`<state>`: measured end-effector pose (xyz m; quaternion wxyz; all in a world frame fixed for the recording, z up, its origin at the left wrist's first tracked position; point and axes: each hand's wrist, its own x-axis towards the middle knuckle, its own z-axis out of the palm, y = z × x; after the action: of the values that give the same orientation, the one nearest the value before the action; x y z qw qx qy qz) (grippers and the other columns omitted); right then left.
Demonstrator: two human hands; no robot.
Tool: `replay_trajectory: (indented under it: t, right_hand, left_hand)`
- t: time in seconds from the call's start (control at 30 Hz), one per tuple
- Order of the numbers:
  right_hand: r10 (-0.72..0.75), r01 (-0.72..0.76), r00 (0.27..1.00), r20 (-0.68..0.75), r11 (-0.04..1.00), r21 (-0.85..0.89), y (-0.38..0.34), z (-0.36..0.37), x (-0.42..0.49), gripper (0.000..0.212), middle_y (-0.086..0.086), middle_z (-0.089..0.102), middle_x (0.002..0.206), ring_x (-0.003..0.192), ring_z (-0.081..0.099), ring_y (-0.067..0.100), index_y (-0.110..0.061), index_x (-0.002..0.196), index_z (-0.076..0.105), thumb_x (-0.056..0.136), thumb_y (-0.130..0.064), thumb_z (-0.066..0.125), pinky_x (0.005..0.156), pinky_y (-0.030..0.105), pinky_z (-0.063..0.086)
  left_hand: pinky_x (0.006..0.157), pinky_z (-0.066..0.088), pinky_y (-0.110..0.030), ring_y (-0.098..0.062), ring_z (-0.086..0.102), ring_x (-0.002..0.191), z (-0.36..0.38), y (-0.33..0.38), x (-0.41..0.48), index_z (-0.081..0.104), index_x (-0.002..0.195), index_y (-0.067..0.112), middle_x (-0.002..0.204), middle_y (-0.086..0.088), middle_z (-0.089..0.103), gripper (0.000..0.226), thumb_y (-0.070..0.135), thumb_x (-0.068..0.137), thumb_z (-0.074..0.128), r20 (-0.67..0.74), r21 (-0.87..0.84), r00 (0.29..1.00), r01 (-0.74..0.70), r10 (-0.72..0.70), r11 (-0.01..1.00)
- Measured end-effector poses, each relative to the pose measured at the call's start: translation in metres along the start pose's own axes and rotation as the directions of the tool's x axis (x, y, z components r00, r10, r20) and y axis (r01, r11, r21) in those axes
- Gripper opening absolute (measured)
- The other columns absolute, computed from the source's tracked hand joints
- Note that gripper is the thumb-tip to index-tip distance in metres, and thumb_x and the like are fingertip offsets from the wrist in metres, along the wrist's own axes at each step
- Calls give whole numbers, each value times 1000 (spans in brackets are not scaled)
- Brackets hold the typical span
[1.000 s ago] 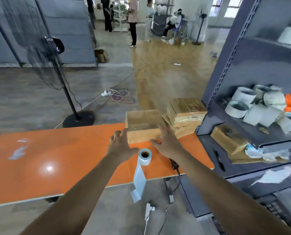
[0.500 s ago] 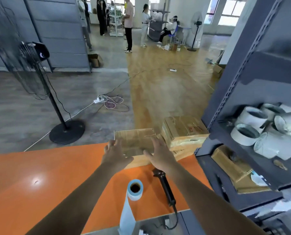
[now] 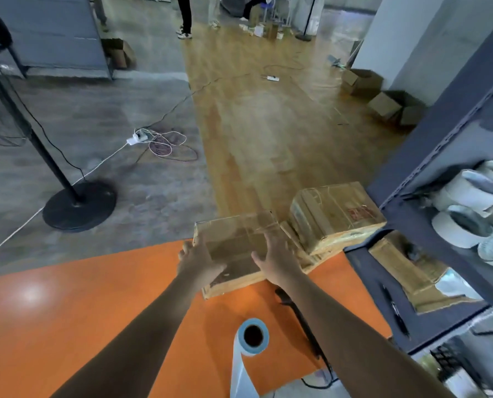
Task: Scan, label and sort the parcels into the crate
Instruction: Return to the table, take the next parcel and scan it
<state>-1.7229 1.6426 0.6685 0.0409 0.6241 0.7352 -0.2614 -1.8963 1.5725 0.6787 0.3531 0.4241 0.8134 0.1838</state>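
The left hand [image 3: 199, 262] and right hand [image 3: 276, 261] lie apart, fingers spread flat on top of the nearest parcel [image 3: 233, 239] at the far edge of the bench [image 3: 96, 311]. They are probably there to slide it toward the scanner [image 3: 297, 311] and label roll [image 3: 252, 336]. No crate is in view.

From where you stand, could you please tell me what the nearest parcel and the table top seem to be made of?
The parcel looks like brown cardboard wrapped in clear tape or film: matte brown with shiny creased bands. The table top seems a glossy orange laminate or painted board: a light glares off it.
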Motion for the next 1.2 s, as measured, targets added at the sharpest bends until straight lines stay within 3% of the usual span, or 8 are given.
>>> replay_trajectory:
  t: [0.2,0.4,0.53,0.67,0.83,0.97,1.07,1.2]
  right_hand:
    - [177,-179,984,-34,980,-88,-11,5,10,68,16,25,156,143,27,37,-30,156,10,100,-52,41,108,55,33]
    - [246,-253,967,61,954,162,-23,3,14,89,13,43,149,145,26,40,-23,157,5,92,-59,54,114,55,24]
    - [245,-279,960,137,881,381,-44,5,6,99,5,19,163,149,20,33,-22,158,7,85,-66,59,116,54,26]
    - [205,-233,972,111,857,459,-65,0,0,98,7,25,160,145,29,31,-17,156,16,84,-69,58,111,49,34]
    - [151,-160,986,68,755,636,-80,-25,-16,78,18,42,145,130,48,31,-2,149,24,95,-46,60,88,34,42]
    - [58,-110,994,97,692,714,-78,-38,-31,79,17,36,152,131,44,33,-7,151,21,96,-56,50,106,51,38]
    - [8,-69,996,87,678,731,-76,-42,-41,88,13,25,160,142,32,35,-12,155,17,93,-68,42,113,54,31]
    - [35,-58,998,46,681,730,-64,-45,-49,78,13,41,150,132,45,34,-11,149,34,93,-64,47,110,51,37]
  left_hand:
    - [101,40,-43,-38,39,127,-2,-22,17,22,147,25,134,-15,38,86,26,79,74,56,-9,998,-26,26,1000]
    - [43,40,-23,-18,59,63,-22,-29,23,28,141,25,92,-4,60,68,16,83,61,86,-310,996,16,12,951]
    - [50,38,-26,-20,52,63,-53,-46,34,23,146,16,82,-6,53,69,18,86,57,69,-388,990,138,-121,911]
    - [63,50,-34,-22,55,79,-79,-50,27,39,133,23,92,-3,54,48,24,88,56,58,-407,981,195,-188,893]
    - [77,52,-45,-23,57,82,-87,-48,10,39,119,20,112,-6,54,36,35,90,55,-25,-602,966,191,-257,776]
    - [75,53,-46,-32,60,94,-90,-43,-8,46,119,13,112,-11,59,65,70,87,44,-22,-734,931,232,-364,638]
    - [68,55,-42,-32,62,94,-89,-44,-23,49,123,12,112,-10,61,64,65,87,48,-51,-713,936,210,-349,669]
    - [76,51,-43,-30,61,94,-80,-42,-43,54,114,9,110,-12,63,34,34,91,58,-70,-752,934,182,-351,634]
